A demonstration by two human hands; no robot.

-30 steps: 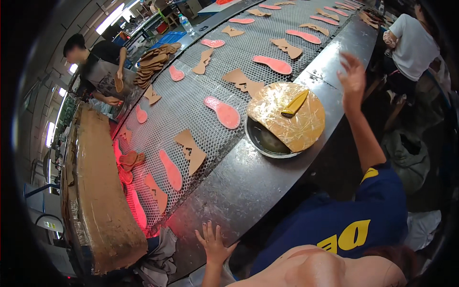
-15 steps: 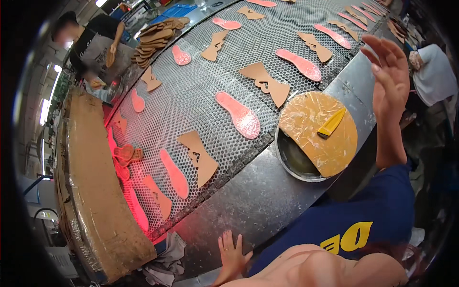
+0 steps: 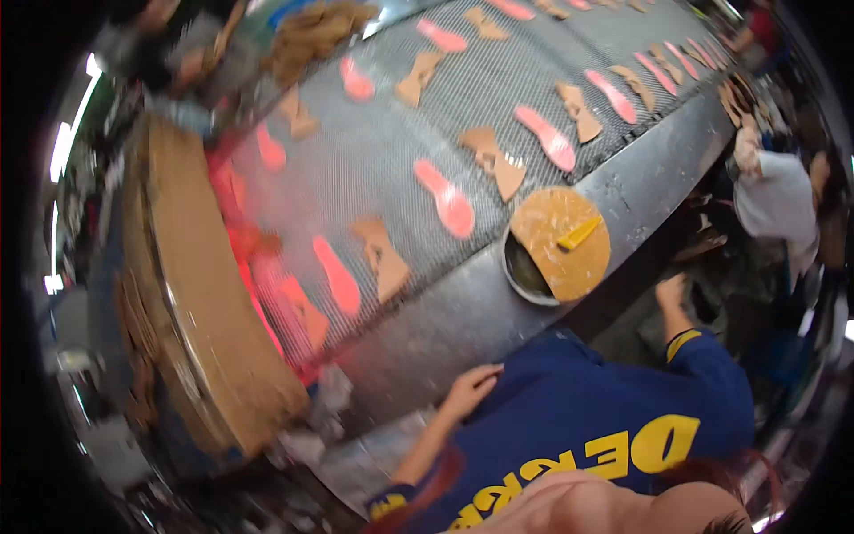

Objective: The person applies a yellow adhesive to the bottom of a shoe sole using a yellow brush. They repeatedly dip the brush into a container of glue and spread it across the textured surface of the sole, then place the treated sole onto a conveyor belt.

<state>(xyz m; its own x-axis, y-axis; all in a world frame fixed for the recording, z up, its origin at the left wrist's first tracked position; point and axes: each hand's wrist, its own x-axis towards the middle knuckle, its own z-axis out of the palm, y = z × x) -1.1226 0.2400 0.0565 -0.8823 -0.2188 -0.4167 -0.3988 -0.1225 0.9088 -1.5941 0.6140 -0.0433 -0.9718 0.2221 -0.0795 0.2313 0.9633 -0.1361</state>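
Observation:
My left hand (image 3: 476,384) rests at the near edge of the metal border (image 3: 427,311), against my blue shirt, its fingers loosely stretched and holding nothing I can see. Lower than the tabletop, my right hand (image 3: 669,292) hangs at my right side; blur hides its fingers. Nearest to both hands stands a round pot (image 3: 523,287) partly covered by a tan board (image 3: 556,267). A yellow-handled brush (image 3: 580,233) lies on that board. Beyond it, pink insoles (image 3: 445,200) and tan cut-out pieces (image 3: 494,165) lie spaced out on a mesh conveyor (image 3: 329,173).
A long cardboard-covered housing (image 3: 191,267) spans the conveyor's left end, with red light beneath it. Tan soles (image 3: 320,40) are heaped at the far left. One person (image 3: 182,53) is at the upper left; another in a pale top (image 3: 774,196) is at the right.
My right hand has dropped from its raised place beside the pot to my side. My left hand has drawn in from the metal border toward my shirt. The view has shifted and blurred.

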